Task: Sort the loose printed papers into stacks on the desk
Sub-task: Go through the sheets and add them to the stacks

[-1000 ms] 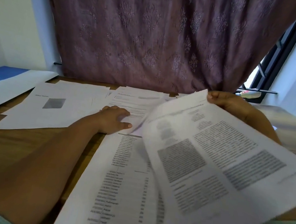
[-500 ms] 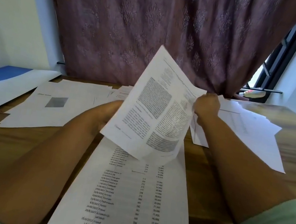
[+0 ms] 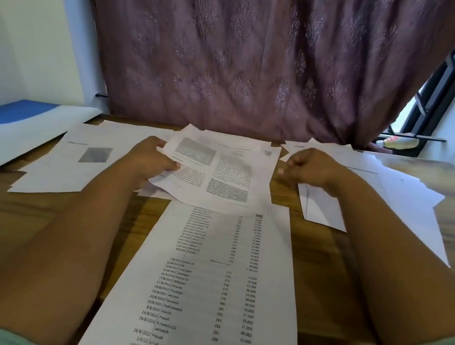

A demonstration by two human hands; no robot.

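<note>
Dropped the two-column article page (image 3: 214, 170) flat onto the middle stack since half a sec ago. Left hand (image 3: 149, 160) pinches its left edge w/ thumb on top; right hand (image 3: 307, 166) let go, fingers curled on nothing, just right of it. Long list sheet (image 3: 201, 301) runs toward me.

Left hand (image 3: 149, 160) pinches two-column sheet (image 3: 216, 176) (right hand (image 3: 307, 166) seemingly empty) over desk (image 3: 34, 232).

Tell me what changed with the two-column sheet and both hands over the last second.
The two-column sheet came down from mid-air onto the middle stack at the back of the desk. The right hand, which carried it, has let go and hangs curled and holding nothing. The left hand now holds the sheet's left edge. The long table printout and the left stack stayed put.
</note>
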